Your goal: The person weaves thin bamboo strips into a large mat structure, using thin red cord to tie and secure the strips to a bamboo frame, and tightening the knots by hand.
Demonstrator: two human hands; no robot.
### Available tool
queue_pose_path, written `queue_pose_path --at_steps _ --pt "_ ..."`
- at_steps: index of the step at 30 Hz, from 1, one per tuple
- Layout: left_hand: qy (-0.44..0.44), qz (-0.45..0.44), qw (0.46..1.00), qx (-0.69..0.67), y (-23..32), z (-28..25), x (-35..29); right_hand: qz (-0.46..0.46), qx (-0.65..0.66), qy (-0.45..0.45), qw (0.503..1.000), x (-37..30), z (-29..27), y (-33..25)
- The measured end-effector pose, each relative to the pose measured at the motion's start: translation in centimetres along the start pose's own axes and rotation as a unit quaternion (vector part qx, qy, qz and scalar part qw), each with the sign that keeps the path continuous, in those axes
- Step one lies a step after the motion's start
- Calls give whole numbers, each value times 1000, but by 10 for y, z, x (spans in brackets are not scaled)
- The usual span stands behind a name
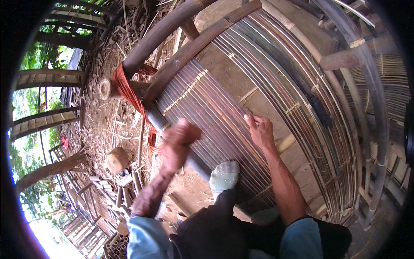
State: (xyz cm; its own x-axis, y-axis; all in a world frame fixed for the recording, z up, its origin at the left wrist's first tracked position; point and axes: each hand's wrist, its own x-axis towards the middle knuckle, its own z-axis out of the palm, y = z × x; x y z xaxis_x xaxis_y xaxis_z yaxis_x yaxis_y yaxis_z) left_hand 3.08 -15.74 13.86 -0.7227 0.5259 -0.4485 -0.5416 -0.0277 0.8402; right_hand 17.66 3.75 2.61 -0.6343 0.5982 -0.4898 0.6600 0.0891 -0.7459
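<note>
A slatted bamboo panel [220,113] lies in front of me, its thin dark strips side by side in a frame of thick poles. Pale binding [185,93] crosses the strips near the far end. My left hand [179,140], slightly blurred, is curled closed over the panel's left pole [157,118]. Over the panel's right edge, my right hand [260,129] is closed, thumb against curled fingers. Whatever either hand holds, if anything, is too fine or hidden to make out. My foot in a pale sock [224,176] rests on the strips between my forearms.
Orange-red cloth [128,88] wraps the pole joint at the left corner. A second band of long bamboo strips [289,99] curves along the right, beside a thick upright pole [374,90]. A cut log [117,159] and bamboo pieces [118,246] lie on the littered ground.
</note>
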Motion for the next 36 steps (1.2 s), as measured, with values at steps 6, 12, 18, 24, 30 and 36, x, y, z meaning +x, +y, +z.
queue_pose_path --at_steps 6,12,18,24,30,36 --pt "-13 -48 990 -130 -23 -52 4 -38 13 18 999 4 1 6" --pt "102 50 992 59 32 -126 36 31 32 -58 997 14 0 17" --pt "89 144 976 -138 94 -127 92 29 178 -25 983 32 -1 28" --pt "-109 122 952 259 45 -16 168 28 235 -14 971 52 10 19" --pt "-239 204 674 669 -75 75 208 74 228 0 971 62 23 10" --pt "-266 102 645 709 -112 86 202 50 269 34 961 73 35 27"
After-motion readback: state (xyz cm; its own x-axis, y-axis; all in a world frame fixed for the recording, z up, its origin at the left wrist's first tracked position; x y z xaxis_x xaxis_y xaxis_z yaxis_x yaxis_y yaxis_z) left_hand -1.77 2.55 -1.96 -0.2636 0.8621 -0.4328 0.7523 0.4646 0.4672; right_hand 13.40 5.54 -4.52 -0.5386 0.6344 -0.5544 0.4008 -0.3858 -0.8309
